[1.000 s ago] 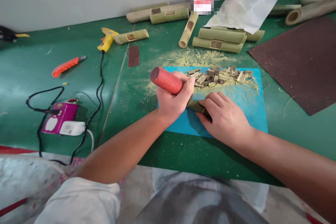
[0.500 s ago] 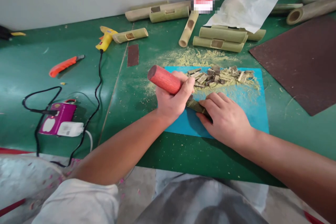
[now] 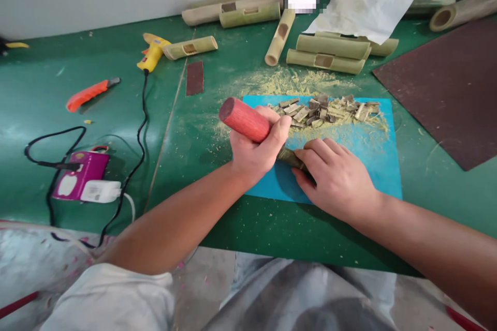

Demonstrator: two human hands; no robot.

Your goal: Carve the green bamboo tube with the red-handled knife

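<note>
My left hand [image 3: 258,147] is closed around the thick red wooden handle [image 3: 244,118] of a tool whose working end is hidden. The handle's butt tilts up to the left. Beneath my fingers lies a dark green-brown bamboo piece [image 3: 292,157], and my right hand [image 3: 339,176] grips its right part. Only a short stretch of the bamboo shows between the two hands. Under them is a blue sheet [image 3: 388,165]. Bamboo chips and pale shavings [image 3: 322,111] lie in a heap on its far half.
Bamboo tubes with cut windows [image 3: 252,15] lie along the back. To the left are a yellow glue gun [image 3: 152,54], an orange utility knife [image 3: 91,94] and a purple power strip [image 3: 83,170] with cords. A dark brown board [image 3: 446,93] is at right; white paper [image 3: 361,13] covers some tubes.
The view has shifted slightly. Both hands keep the same grip on the red handle and the bamboo piece, with hardly any visible movement.
</note>
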